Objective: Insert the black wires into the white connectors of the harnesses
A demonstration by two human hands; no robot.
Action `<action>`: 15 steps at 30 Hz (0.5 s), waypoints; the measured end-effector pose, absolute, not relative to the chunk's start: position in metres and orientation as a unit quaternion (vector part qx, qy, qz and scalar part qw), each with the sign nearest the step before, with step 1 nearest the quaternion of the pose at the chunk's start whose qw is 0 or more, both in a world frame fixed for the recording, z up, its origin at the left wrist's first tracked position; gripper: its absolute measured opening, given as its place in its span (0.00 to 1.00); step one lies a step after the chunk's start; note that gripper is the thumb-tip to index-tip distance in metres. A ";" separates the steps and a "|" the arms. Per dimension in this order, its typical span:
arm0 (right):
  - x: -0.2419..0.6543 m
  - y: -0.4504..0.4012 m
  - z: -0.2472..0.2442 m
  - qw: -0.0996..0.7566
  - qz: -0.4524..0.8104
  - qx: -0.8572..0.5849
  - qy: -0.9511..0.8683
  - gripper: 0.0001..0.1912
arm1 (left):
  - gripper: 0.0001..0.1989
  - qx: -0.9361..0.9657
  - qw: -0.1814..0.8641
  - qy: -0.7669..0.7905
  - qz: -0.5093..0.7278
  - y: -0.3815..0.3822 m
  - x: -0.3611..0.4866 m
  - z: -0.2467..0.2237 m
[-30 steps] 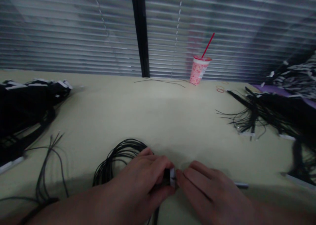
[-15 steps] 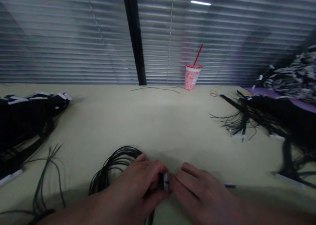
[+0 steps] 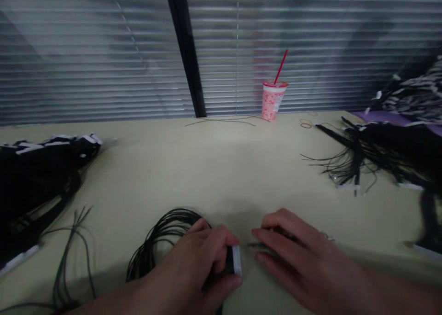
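My right hand [image 3: 293,248] has just come away from my left: where the two met at the connector half a second ago, there is now a gap of bare bench between them. Its fingers [image 3: 276,234] are curled loosely, and a short dark wire end [image 3: 257,245] pokes out from between them, so it looks as if I've drawn that piece off with me, though my fingers hide most of it.

My left hand [image 3: 193,264] is clenched as before around the white-ended black connector [image 3: 235,260], which sits at the near edge of the bench [image 3: 207,177] in view. The black wire coil [image 3: 162,241] lies just beyond that hand, touching it, with its wires running under my palm.

The rest is where it was. A pink paper cup [image 3: 272,101] with a red straw stands at the far edge, near a few rubber bands [image 3: 305,124]. A heap of black wires [image 3: 355,156] lies toward the right, and a black bundle with white tags [image 3: 37,177] lies along the left edge, with loose thin wires [image 3: 69,259] nearby.
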State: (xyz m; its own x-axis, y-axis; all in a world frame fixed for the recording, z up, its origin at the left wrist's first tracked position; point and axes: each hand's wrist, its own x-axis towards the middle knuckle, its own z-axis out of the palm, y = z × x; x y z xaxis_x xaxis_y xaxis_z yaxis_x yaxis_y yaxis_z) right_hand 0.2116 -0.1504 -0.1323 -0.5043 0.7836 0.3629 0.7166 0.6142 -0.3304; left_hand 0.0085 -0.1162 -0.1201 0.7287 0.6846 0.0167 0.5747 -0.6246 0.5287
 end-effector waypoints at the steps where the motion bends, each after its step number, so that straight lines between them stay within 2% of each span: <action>1: 0.213 -0.151 -0.133 0.241 0.066 -0.427 -0.869 0.11 | 0.11 0.893 0.253 0.354 0.117 -0.116 0.008 -0.121; 5: 0.217 -0.154 -0.133 0.242 0.092 -0.394 -0.882 0.13 | 0.07 0.888 0.264 0.356 0.120 -0.117 0.007 -0.125; 8: 0.218 -0.154 -0.128 0.270 0.101 -0.396 -0.872 0.08 | 0.06 0.886 0.277 0.359 0.099 -0.117 0.004 -0.126; 10: 0.219 -0.152 -0.125 0.287 0.086 -0.372 -0.879 0.07 | 0.07 0.886 0.286 0.353 0.092 -0.117 0.003 -0.126; 15: 0.217 -0.149 -0.121 0.226 0.020 -0.341 -0.912 0.17 | 0.04 0.886 0.302 0.341 0.088 -0.116 0.003 -0.126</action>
State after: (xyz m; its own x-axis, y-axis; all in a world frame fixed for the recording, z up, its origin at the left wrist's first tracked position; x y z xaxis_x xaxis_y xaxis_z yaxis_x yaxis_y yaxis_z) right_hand 0.2170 -0.1487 -0.1211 -0.6658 0.6310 0.3981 0.6127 0.7669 -0.1908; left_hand 0.0033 -0.1163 -0.1264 0.7524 0.6567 -0.0507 0.5507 -0.5850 0.5954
